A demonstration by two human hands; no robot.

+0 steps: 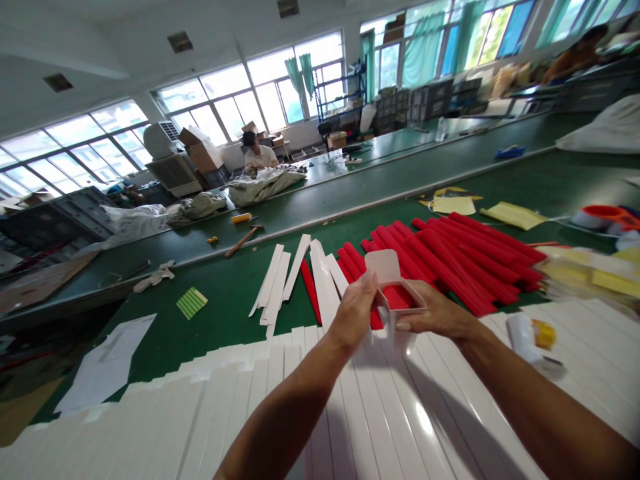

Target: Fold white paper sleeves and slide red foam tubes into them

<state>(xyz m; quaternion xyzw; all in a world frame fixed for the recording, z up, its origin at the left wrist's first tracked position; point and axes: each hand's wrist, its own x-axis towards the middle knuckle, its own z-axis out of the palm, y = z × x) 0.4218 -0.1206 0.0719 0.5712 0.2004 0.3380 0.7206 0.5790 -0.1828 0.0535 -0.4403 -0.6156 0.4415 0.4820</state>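
Note:
Between my two hands a long white carton [406, 341] is held end-up, its top flap [383, 264] raised. Something red [399, 297] shows inside its open end. My left hand [356, 303] grips the carton's left side near the flap, fingers closed. Around the right side wraps my right hand [433, 311], its thumb on the near face. Just beyond lie red tubes or sleeves [450, 257] in a pile, and flat white cartons [274, 283] rest left of them. Below my hands spreads a layer of long white cartons [240, 400] side by side.
A tape dispenser [535, 337] sits on the cartons at right. Yellow sheets [515, 215] lie behind the red pile. A paper sheet [107, 360], a green label sheet [192, 303] and a hammer [243, 241] are at left. Another person [259, 157] sits across the bench.

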